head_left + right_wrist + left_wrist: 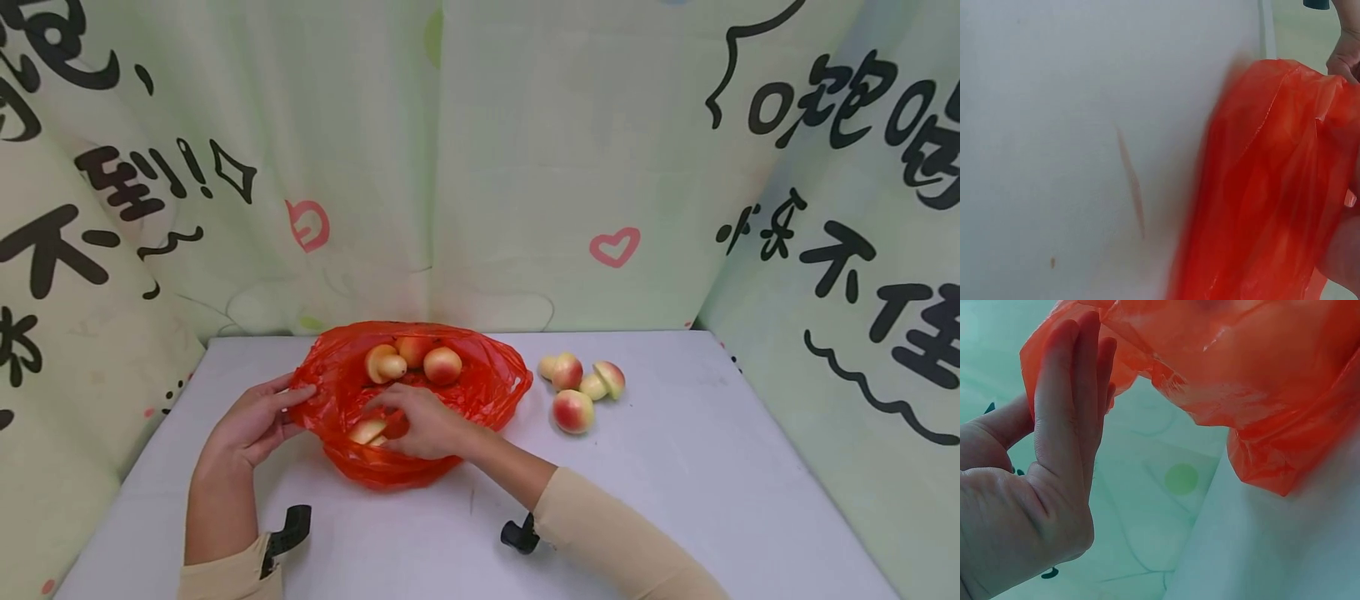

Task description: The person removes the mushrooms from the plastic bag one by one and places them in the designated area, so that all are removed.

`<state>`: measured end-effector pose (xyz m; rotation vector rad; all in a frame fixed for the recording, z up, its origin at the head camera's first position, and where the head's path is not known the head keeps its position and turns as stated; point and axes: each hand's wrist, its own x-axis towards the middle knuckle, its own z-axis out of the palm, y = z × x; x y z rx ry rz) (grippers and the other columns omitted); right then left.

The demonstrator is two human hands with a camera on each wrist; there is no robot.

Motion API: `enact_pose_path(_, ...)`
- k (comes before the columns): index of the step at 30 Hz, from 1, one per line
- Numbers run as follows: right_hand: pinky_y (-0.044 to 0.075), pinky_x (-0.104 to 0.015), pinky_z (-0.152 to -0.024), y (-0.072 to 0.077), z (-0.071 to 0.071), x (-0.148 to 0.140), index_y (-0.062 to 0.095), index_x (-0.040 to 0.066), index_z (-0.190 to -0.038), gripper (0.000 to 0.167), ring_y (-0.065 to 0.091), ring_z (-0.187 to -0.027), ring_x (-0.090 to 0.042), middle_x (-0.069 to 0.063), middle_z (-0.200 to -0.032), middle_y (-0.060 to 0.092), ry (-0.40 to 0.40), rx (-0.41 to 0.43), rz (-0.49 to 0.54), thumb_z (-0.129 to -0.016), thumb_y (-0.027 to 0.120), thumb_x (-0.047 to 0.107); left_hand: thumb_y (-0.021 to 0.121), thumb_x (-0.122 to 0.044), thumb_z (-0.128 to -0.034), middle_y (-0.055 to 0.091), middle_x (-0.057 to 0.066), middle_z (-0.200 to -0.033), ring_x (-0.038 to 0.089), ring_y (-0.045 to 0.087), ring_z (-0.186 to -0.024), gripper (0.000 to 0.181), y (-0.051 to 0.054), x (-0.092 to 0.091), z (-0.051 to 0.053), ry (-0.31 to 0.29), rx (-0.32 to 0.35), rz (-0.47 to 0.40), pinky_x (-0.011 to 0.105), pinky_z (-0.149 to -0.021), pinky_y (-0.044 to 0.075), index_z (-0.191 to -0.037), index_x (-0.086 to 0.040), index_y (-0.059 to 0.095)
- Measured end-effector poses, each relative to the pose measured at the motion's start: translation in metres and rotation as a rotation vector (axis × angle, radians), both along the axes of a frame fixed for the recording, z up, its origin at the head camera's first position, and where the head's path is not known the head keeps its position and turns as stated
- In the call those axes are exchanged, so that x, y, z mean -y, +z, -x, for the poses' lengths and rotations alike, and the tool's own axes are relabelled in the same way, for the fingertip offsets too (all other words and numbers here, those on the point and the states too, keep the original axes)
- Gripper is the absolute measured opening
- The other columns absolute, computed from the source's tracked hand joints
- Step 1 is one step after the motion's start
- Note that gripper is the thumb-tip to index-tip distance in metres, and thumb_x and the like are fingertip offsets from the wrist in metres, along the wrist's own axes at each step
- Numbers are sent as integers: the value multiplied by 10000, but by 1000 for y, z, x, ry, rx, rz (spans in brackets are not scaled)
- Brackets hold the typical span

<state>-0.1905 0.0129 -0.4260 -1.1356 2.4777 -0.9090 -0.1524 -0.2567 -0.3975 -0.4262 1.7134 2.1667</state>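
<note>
An opened red plastic bag (480,367) lies on the table with its mouth facing up. Inside it, toward the back, are mushroom-shaped pieces (442,366) with red-and-yellow caps and pale stems. My left hand (251,421) pinches the bag's left rim between thumb and straight fingers (1057,419). Reaching into the bag, my right hand (427,423) has its bent fingers and thumb about another pale mushroom-shaped piece (367,430) near the front. Whether they grip it or merely touch it is unclear. In the right wrist view, the bag (1260,187) hides most of that hand.
Right of the bag, three more mushroom-shaped pieces (573,411) sit close together on the white table (675,467). Pale printed curtains (510,167) stand along the back and both sides of the table. Each sleeve cuff has a black camera mount (520,536) by it.
</note>
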Motion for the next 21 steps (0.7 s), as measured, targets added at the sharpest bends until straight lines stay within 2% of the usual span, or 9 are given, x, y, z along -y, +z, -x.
enact_pose_path(9, 524, -186, -954, -4, -2, 3, 606, 234, -1437, 551, 535, -1301, -141, 44, -1455, 580, 22, 30, -44, -922, 799, 194, 711, -257, -1005, 718, -114, -1080, 114, 754, -980, 823, -2, -1, 0, 2, 3, -6, 305, -911, 618, -1665, -128, 238)
enact_pose_path(21, 512, -163, -935, -9, 0, 7, 607, 258, -1436, 567, 530, -1257, -89, 51, -1427, 591, 40, 33, -40, -912, 802, 164, 715, -273, -1003, 697, -110, -1108, 107, 751, -994, 833, -2, -1, 2, 6, 9, 11, 310, -924, 615, -1668, -139, 230)
